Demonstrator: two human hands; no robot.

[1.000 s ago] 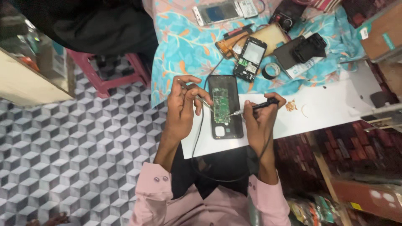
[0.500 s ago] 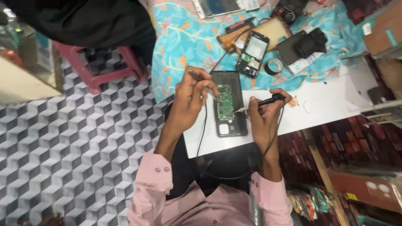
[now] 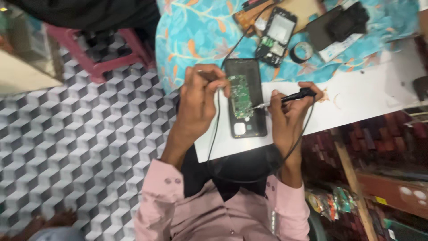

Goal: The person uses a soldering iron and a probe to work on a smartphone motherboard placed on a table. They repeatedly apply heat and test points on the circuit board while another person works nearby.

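Observation:
An opened black phone (image 3: 244,99) lies on the white table (image 3: 356,102), its green circuit board (image 3: 240,95) exposed. My right hand (image 3: 286,115) grips a black soldering iron (image 3: 290,97) like a pen, its tip touching the board's right edge. A black cable runs from the iron down around my wrist. My left hand (image 3: 201,99) rests at the phone's left side, fingers pinched on a thin metal tool (image 3: 209,75) that points toward the board.
A second opened phone (image 3: 276,36), a roll of black tape (image 3: 301,51) and a dark device (image 3: 339,24) lie on the blue patterned cloth (image 3: 191,31) at the back. A pink stool (image 3: 102,49) stands on the cube-patterned floor at left. Cluttered shelves sit at right.
The view has shifted down and closer over the phone. Both hands stay at the board, the iron's tip still against it.

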